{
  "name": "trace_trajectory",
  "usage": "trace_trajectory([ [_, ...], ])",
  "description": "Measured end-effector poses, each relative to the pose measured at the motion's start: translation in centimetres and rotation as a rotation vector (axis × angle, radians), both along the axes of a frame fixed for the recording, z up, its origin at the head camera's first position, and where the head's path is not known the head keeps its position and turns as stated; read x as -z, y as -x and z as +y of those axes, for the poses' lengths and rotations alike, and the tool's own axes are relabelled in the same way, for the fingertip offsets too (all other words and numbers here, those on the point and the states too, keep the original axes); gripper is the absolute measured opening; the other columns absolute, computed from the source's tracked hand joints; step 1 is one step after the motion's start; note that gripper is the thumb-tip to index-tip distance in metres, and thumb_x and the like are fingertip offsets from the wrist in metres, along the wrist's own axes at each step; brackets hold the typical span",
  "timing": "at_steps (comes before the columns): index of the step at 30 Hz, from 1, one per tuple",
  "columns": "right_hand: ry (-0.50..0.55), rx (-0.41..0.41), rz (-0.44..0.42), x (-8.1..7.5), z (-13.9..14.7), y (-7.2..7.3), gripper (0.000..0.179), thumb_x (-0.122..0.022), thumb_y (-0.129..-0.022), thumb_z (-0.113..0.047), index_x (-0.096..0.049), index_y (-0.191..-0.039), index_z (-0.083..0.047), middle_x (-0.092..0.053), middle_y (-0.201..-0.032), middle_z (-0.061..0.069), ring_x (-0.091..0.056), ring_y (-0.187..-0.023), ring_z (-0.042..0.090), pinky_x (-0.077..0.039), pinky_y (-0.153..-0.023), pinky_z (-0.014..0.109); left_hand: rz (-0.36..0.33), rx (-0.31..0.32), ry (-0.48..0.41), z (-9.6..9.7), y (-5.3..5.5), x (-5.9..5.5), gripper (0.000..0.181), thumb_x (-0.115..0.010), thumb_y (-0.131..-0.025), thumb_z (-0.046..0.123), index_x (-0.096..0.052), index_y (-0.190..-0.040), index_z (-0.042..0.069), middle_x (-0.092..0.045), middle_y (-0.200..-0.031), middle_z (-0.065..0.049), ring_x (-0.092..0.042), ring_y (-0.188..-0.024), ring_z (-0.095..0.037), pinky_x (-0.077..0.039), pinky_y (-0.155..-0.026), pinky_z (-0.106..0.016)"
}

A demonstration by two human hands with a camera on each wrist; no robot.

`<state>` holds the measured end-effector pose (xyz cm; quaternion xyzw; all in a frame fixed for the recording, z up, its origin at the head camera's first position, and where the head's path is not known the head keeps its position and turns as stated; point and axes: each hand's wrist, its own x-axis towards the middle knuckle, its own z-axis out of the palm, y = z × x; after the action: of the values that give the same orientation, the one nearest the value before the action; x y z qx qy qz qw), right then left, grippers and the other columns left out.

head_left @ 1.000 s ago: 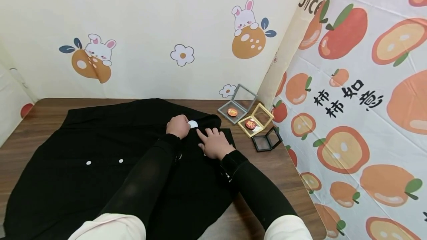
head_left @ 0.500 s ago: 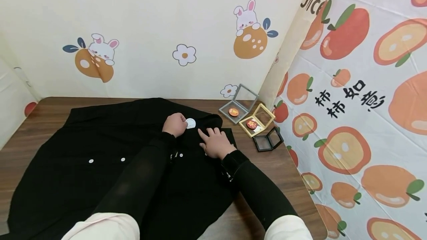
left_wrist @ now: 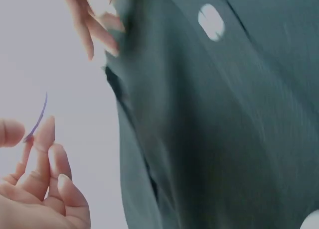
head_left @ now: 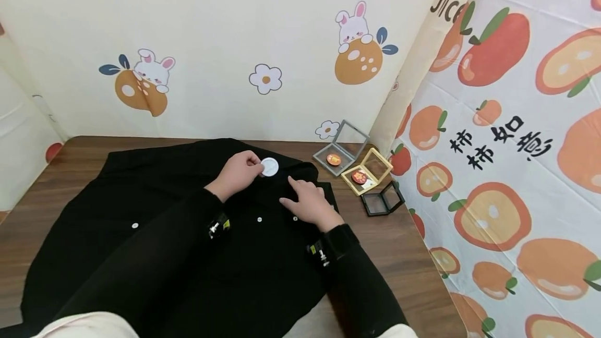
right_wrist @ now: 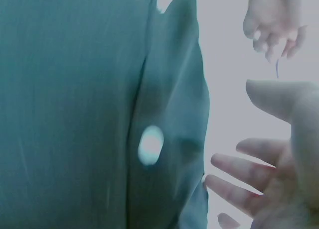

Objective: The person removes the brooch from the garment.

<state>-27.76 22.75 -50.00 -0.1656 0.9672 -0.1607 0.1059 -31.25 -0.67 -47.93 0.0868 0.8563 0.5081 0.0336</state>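
Observation:
My left hand [head_left: 240, 173] pinches a thin, round white disc [head_left: 269, 167] between thumb and fingertips, just above the black button-front garment [head_left: 159, 186]. Seen edge-on in the left wrist view, the disc [left_wrist: 40, 118] shows as a slim curved line. To the right, my right hand [head_left: 312, 203] hovers over the cloth with loosely extended fingers and nothing in them. White buttons dot the garment, including one button [head_left: 260, 219] between the forearms and another button [head_left: 295, 218] beside the right hand. In the right wrist view the right hand's fingers [right_wrist: 239, 169] are spread apart.
Right of the garment, three small open cases stand on the wooden table [head_left: 394, 254]: a grey case [head_left: 322, 159], a gold case [head_left: 347, 174] and a black case [head_left: 374, 204]. The grey and gold ones each hold a round red-orange piece. Printed walls border the table behind and right.
My left hand has drawn the white disc out from the cloth and lifted it, so its whole face shows. My right hand has come up slightly from the fabric.

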Motion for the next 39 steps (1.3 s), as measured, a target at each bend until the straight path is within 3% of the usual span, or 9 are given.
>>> trace_trajectory([
  [4, 0.331, 0.011, 0.072, -0.9, -1.2, -2.1, 0.056, -0.062, -0.104, -0.043, -0.054, -0.15, -0.012, -0.063, -0.135, 0.005, -0.059, -0.123, 0.022, -0.041, -0.105, 0.045, 0.026, 0.006, -0.141, 0.0, -2.4, -0.2, 0.014, -0.064, -0.102, 0.019, -0.067, -0.099, 0.005, -0.074, -0.09, -0.009, -0.065, -0.088, -0.034, -0.047, -0.071, -0.034],
  [8, 0.651, 0.025, 0.116, -1.7, -2.3, -3.9, 0.034, -0.07, -0.101, -0.031, -0.068, -0.13, -0.012, -0.067, -0.108, -0.002, -0.063, -0.094, 0.013, -0.054, -0.083, 0.035, 0.038, -0.051, -0.275, 0.4, -5.1, 0.4, 0.014, -0.068, -0.101, 0.02, -0.07, -0.098, 0.006, -0.07, -0.089, -0.008, -0.057, -0.079, -0.026, -0.045, -0.069, -0.034],
  [12, 0.819, 0.026, 0.169, -2.2, -2.9, -5.3, 0.024, -0.072, -0.1, -0.026, -0.071, -0.118, -0.012, -0.067, -0.097, -0.003, -0.06, -0.082, 0.015, -0.051, -0.072, 0.03, 0.019, -0.116, -0.47, 0.9, -7.9, 0.5, 0.015, -0.07, -0.1, 0.017, -0.07, -0.098, 0.003, -0.065, -0.094, -0.008, -0.053, -0.082, -0.022, -0.046, -0.075, -0.032],
  [17, 0.883, 0.004, 0.202, -3.1, -3.3, -6.5, 0.02, -0.076, -0.097, -0.021, -0.074, -0.113, -0.01, -0.067, -0.093, -0.002, -0.059, -0.081, 0.016, -0.05, -0.071, 0.029, 0.04, -0.173, -0.632, 1.1, -10.7, 0.3, 0.011, -0.072, -0.098, 0.008, -0.069, -0.095, -0.002, -0.064, -0.095, -0.01, -0.056, -0.084, -0.019, -0.049, -0.078, -0.029],
  [23, 0.915, -0.044, 0.205, -4.1, -3.7, -7.5, 0.017, -0.077, -0.094, -0.014, -0.075, -0.111, -0.009, -0.067, -0.093, -0.001, -0.059, -0.081, 0.017, -0.05, -0.071, 0.028, 0.075, -0.195, -0.677, 1.0, -12.9, 0.2, 0.006, -0.072, -0.096, 0.001, -0.07, -0.093, -0.003, -0.066, -0.093, -0.007, -0.059, -0.083, -0.017, -0.051, -0.076, -0.027],
  [29, 0.939, -0.072, 0.217, -4.4, -4.0, -7.8, 0.012, -0.075, -0.096, -0.011, -0.075, -0.107, -0.008, -0.068, -0.096, 0.0, -0.058, -0.081, 0.017, -0.05, -0.071, 0.029, 0.112, -0.137, -0.66, 0.9, -13.6, 0.1, 0.008, -0.074, -0.095, 0.004, -0.071, -0.094, -0.003, -0.067, -0.093, -0.006, -0.061, -0.081, -0.015, -0.052, -0.073, -0.026],
  [39, 1.049, -0.124, 0.22, -4.1, -4.3, -7.8, 0.009, -0.072, -0.095, 0.0, -0.073, -0.102, -0.004, -0.066, -0.092, 0.007, -0.055, -0.077, 0.016, -0.047, -0.068, 0.028, 0.164, -0.111, -0.643, 0.8, -14.0, 0.0, 0.008, -0.076, -0.094, 0.005, -0.072, -0.092, -0.001, -0.067, -0.091, -0.006, -0.06, -0.078, -0.016, -0.051, -0.069, -0.026],
])
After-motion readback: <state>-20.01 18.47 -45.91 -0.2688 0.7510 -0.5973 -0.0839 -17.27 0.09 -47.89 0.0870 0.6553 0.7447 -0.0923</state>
